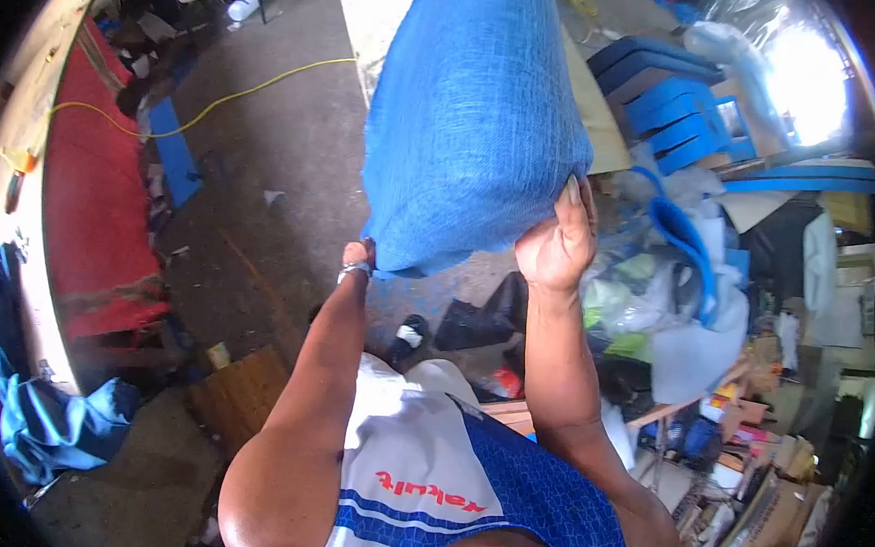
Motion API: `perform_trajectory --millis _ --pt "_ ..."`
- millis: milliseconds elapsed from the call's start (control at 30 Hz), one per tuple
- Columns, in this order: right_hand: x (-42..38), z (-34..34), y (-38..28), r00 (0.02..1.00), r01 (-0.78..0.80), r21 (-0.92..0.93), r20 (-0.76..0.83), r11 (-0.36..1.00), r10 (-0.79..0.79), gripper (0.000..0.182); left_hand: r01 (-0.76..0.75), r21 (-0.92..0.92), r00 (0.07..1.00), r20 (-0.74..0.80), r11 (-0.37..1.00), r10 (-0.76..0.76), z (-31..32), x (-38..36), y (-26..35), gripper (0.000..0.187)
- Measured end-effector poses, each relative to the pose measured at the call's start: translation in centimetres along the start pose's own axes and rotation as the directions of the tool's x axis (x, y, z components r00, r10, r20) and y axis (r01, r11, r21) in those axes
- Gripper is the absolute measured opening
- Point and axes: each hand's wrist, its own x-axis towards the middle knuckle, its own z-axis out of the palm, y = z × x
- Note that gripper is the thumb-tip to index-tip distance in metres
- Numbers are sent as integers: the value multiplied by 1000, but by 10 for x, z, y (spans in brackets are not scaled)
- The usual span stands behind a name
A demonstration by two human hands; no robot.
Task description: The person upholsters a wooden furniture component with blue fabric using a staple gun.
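Observation:
A large block-shaped cushion (478, 106) in blue woven fabric fills the upper middle of the head view, its near end facing me. My left hand (358, 256) is closed on the loose fabric at the cushion's lower left corner; most of its fingers are hidden behind the cloth. On the other side, my right hand (560, 239) grips the lower right corner, palm against it and fingers up along its side. Behind the cushion, a pale board (367, 29) shows at both sides.
At left stands a long wooden-edged table (24, 148) with a red cloth (91, 202). A yellow cord (238, 89) crosses the floor. Blue foam pieces (683, 113), plastic wrap (638, 276) and cluttered boxes (758, 444) lie at right. Dark fabric (485, 317) is on the floor below my hands.

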Motion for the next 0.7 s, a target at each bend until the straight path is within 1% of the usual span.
perform_trajectory --millis 33,67,100,133,167,200,233,300,333,367,400,533,567,667,700 --pt "-1 4 -6 999 -37 -9 -10 999 37 38 -89 17 995 -33 996 90 7 1 -3 64" --pt "-5 2 -15 998 -59 -13 -22 998 59 39 -105 -7 994 -33 994 105 -9 -16 11 63" --pt "-8 -2 -16 998 -60 -56 -18 997 59 41 -129 35 991 -39 991 130 5 -4 2 56" --pt "-10 -9 -18 998 -61 -89 -31 994 59 41 -192 37 981 -5 981 192 -7 -15 11 49" --pt "-10 -16 -20 997 -65 -117 -42 991 61 41 -152 28 988 4 988 152 -13 -23 19 47" --pt "-8 -12 -24 997 -71 -142 -47 987 65 42 -107 17 994 8 994 107 -16 -27 28 45" --pt "-7 0 -30 995 -58 -155 -84 986 45 44 -76 -21 997 8 997 77 -21 -29 36 44" --pt "-2 6 -34 997 -64 -233 -57 970 52 46 8 -80 1000 16 997 -6 -22 -32 36 44" --pt "0 7 -39 997 -76 -268 -44 960 66 46 -28 -72 999 17 997 29 -23 -34 33 44" --pt "2 5 -38 998 -61 -253 -2 966 62 48 -61 -65 998 12 996 62 -22 -29 30 43" --pt "2 7 -36 998 -62 -251 0 966 64 48 -91 -53 996 9 994 91 -22 -25 25 43" --pt "0 15 -34 997 -75 -269 -3 960 77 49 -88 -84 996 27 993 90 -10 -12 19 45" --pt "1 12 -34 997 -72 -280 -17 957 70 49 -76 -124 997 22 989 79 -10 -12 19 46" --pt "4 -1 -36 998 -52 -307 -54 950 37 49 34 -192 995 99 981 -15 5 6 22 44" --pt "4 -2 -36 997 -46 -311 -66 949 27 48 102 -221 994 70 970 -88 -13 -5 36 44"
